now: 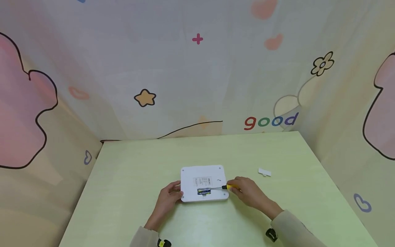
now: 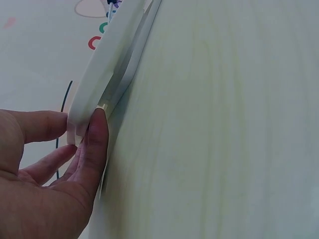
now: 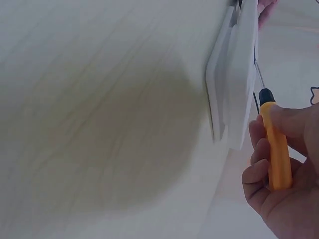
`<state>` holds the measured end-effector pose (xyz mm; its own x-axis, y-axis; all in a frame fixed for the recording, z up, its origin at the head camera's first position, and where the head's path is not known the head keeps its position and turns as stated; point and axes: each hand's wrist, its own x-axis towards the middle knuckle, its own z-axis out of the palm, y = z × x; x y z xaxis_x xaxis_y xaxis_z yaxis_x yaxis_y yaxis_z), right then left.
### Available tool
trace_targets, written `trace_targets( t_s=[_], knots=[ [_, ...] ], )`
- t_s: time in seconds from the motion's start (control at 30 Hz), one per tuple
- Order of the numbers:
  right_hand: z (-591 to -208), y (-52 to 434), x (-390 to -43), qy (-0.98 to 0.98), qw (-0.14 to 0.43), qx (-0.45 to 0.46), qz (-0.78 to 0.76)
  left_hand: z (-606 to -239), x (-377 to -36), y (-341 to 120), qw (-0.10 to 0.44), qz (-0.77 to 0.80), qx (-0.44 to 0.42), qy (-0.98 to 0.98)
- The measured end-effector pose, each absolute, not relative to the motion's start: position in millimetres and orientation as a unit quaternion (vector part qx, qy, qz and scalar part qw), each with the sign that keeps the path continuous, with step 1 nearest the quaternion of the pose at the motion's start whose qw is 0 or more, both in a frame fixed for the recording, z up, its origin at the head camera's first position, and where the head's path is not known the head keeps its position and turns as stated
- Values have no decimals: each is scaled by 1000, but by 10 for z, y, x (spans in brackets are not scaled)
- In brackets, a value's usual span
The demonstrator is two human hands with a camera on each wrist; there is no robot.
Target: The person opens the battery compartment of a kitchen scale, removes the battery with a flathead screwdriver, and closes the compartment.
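Note:
A white square device [image 1: 203, 182] lies face down on the pale green table [image 1: 135, 178], its battery bay open with a battery [image 1: 204, 191] inside. My left hand [image 1: 169, 198] grips the device's near left corner, thumb and fingers on its edge [image 2: 82, 117]. My right hand [image 1: 247, 191] holds a small yellow-handled screwdriver [image 1: 229, 187], whose thin shaft points left toward the battery bay. In the right wrist view the fingers curl round the yellow handle [image 3: 276, 149] beside the white device [image 3: 234, 89].
A small white battery cover [image 1: 264, 172] lies on the table to the right of the device. Patterned cloth walls [image 1: 197, 68] close in the table on the back and both sides.

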<state>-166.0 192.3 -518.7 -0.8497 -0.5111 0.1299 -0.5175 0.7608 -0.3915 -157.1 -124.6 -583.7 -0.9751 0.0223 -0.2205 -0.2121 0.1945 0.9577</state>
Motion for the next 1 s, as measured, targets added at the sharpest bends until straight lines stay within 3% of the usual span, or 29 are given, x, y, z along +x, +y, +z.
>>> trace_targets(
  t_s=[0.27,0.6,1.0],
  knots=[
    [-5221,1934,-1654,-936,2,269,228,-5815,-1544,-1247,92,629,-67,769],
    [-5004,1856,-1629,-947,55,277,155,-5836,-1573,-1242,99,628,-73,768],
    [-4725,1754,-1572,-946,23,309,97,-5841,-1580,-1246,99,639,-69,760]
  ],
)
